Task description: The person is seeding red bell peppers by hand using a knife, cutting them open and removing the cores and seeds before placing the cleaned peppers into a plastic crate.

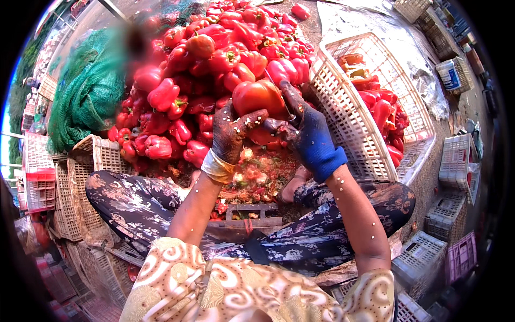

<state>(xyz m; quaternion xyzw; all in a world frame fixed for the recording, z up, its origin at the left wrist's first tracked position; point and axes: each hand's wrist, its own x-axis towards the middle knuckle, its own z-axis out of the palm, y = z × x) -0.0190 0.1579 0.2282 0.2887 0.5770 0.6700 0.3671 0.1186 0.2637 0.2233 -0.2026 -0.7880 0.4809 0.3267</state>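
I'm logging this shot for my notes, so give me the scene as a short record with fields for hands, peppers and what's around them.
left hand: gloved, holding a large red pepper
right hand: in a blue glove, apparently pinching a thin metal tool beside the pepper; tool's shape unclear
pepper pile: red, heaped ahead of the hands
crate: white, right of the pile, peppers inside
netting: green, left of the pile

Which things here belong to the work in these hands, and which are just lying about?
Apparently in use: left hand, right hand, held pepper, thin metal tool, pepper heap, crate holding peppers.

Apparently lying about: green netting, white bucket, purple crate.
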